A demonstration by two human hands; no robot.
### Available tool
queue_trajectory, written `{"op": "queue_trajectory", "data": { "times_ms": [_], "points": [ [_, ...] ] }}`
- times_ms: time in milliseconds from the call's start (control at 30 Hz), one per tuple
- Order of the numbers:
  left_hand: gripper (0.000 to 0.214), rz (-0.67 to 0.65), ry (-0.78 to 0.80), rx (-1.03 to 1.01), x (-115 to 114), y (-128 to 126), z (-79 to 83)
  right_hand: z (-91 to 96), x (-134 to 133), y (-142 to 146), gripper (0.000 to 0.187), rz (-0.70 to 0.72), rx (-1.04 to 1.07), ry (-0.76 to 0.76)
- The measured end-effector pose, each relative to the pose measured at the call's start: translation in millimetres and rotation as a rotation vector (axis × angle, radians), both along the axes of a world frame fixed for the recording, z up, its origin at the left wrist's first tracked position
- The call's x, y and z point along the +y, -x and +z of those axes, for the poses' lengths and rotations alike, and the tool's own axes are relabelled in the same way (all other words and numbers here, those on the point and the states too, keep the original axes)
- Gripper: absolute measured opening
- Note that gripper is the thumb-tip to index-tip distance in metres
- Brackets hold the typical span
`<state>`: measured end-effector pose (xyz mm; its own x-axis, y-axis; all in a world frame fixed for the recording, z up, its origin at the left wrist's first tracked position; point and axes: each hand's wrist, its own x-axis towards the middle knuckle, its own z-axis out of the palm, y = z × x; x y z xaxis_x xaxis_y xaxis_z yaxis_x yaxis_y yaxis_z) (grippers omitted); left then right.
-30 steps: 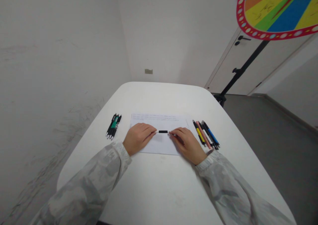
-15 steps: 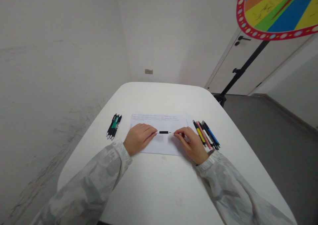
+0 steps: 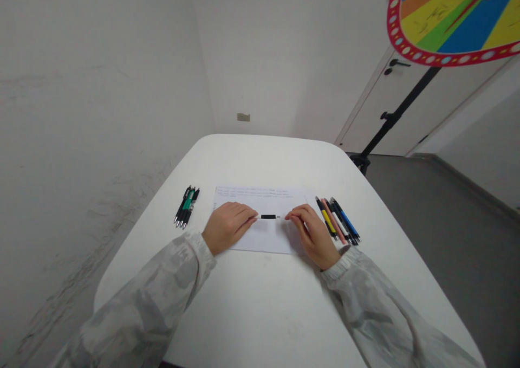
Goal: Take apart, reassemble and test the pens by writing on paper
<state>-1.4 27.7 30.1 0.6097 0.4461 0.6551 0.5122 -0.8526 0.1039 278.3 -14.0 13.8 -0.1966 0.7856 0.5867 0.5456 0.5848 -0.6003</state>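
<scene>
My left hand is closed on a white pen with a black grip, held level above the paper, its tip pointing right. The rear of the pen is hidden in my fingers. Just right of the tip, my right hand is pinched closed, with a small gap between fingertips and pen. Whatever sits in that pinch is too small to make out. Beneath both hands lies a white sheet of paper with lines of handwriting along its top.
Several black and green pens lie left of the paper. To its right is a row of yellow, pink, white and blue pens. All rest on a white table with rounded corners. Beyond it stands a colourful wheel on a black stand.
The fingers of my right hand have shifted slightly in their pinch beside the pen tip. My left hand and the pen have hardly moved.
</scene>
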Motion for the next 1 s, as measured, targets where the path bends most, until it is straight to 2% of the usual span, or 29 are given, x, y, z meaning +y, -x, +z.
{"op": "queue_trajectory", "data": {
  "times_ms": [300,600,1000],
  "points": [
    [0.018,0.009,0.012,0.005,0.1,0.3,-0.7,-2.6,-1.0,-0.5,0.02,-0.044,0.018,0.07],
    [0.017,-0.002,0.006,0.013,0.7,0.7,-2.9,-1.3,-2.6,0.6,0.011,0.013,0.072,0.02],
    [0.015,-0.023,0.001,0.018,-0.5,0.3,-1.6,2.0,-4.5,1.1,0.01,0.018,0.084,0.008]
  ]
}}
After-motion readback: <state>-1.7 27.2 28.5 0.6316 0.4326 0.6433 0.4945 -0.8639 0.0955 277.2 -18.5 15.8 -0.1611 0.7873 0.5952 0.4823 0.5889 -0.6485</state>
